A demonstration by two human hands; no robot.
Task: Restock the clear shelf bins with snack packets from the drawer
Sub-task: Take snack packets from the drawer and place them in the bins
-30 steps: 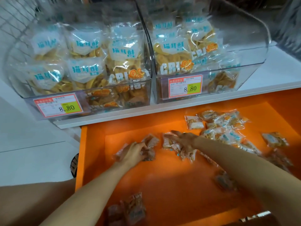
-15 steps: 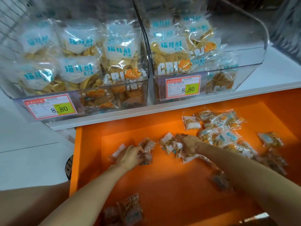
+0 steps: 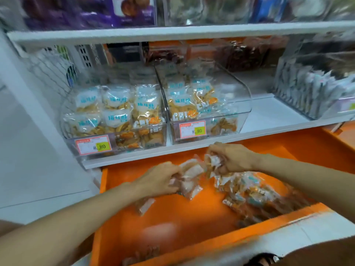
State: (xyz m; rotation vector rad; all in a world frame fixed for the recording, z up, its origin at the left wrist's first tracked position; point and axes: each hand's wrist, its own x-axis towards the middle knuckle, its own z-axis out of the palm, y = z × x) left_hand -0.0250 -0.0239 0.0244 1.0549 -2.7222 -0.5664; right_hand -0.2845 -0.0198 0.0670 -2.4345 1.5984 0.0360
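Over drawer (image 3: 182,214) — two hands (image 3: 159,179) (image 3: 231,160) gripping packets (image 3: 192,174).

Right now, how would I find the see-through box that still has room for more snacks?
Find the big orange drawer, then the white shelf just above it. Two clear boxes with 8.80 price tags sit there; pick the right box. Its right side is nearly empty, while the left box is packed full.

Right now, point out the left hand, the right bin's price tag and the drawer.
left hand (image 3: 158,179): head view, its back.
right bin's price tag (image 3: 192,129): head view, its middle.
drawer (image 3: 196,214): head view, bare floor.
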